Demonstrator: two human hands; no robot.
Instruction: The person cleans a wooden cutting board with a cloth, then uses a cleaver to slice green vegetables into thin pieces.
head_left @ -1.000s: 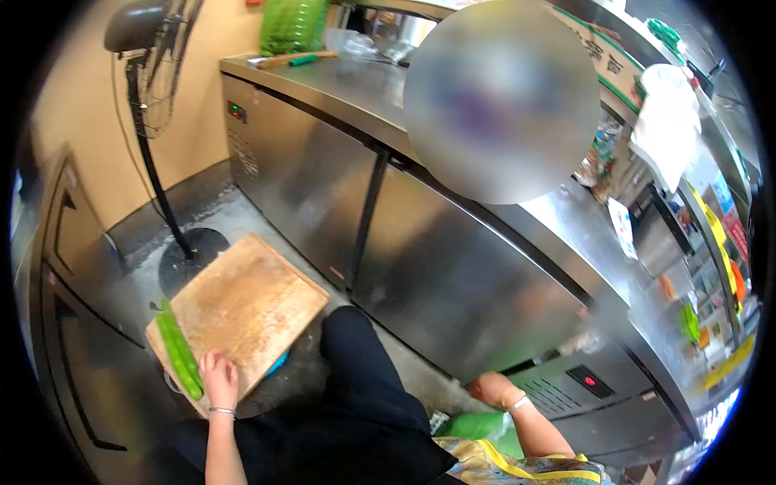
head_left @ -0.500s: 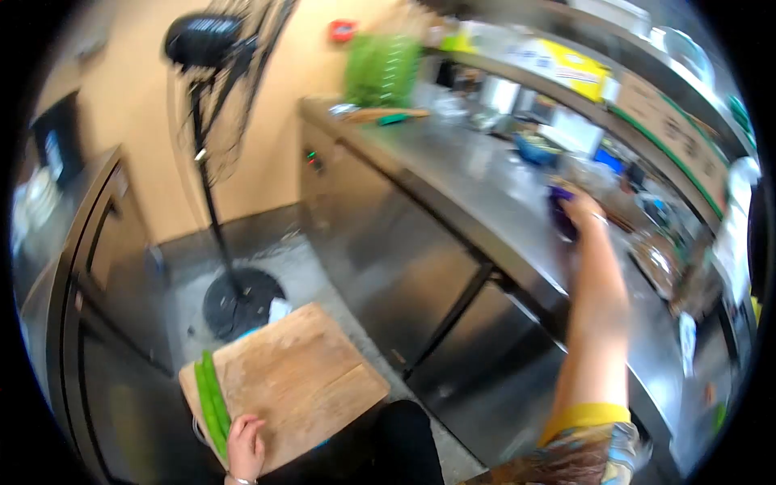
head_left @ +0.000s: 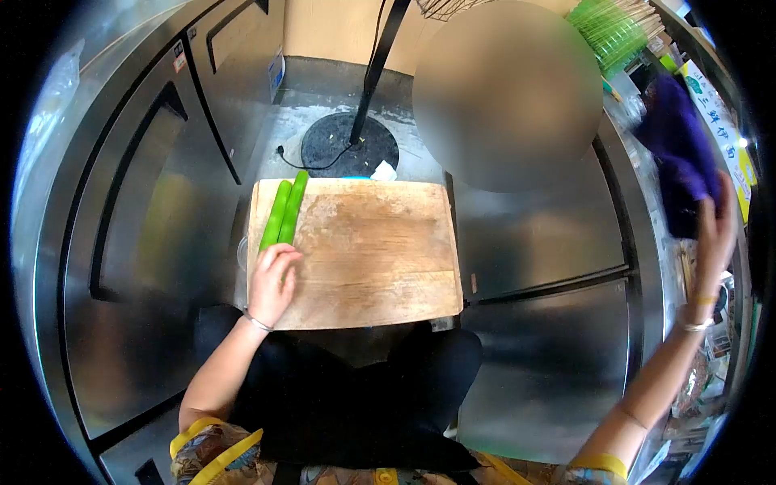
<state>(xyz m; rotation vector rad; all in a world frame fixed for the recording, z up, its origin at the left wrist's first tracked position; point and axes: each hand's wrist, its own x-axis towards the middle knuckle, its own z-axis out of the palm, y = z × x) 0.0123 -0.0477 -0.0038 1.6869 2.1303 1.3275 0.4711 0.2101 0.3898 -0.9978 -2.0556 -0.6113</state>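
Two long green vegetables point(head_left: 284, 212) lie side by side along the left edge of a wooden cutting board point(head_left: 380, 250). My left hand point(head_left: 273, 283) rests on the board at their near ends, its fingers curled; whether they grip the vegetables is unclear. Far to the right, my right hand point(head_left: 718, 230) is raised by the counter, closed on a dark purple cloth point(head_left: 683, 149) that hangs in the air and is slightly blurred.
Steel cabinets stand at left point(head_left: 129, 242) and right point(head_left: 550, 347). Beyond the board is a round black stand base point(head_left: 349, 144) with a cable. Green-wrapped sticks point(head_left: 610, 36) and a yellow-and-white box point(head_left: 718, 121) sit at upper right.
My right hand has gone from low down to the counter, taken hold of the purple cloth and lifted it. My left hand stays beside the green vegetables. The view has turned left and down.
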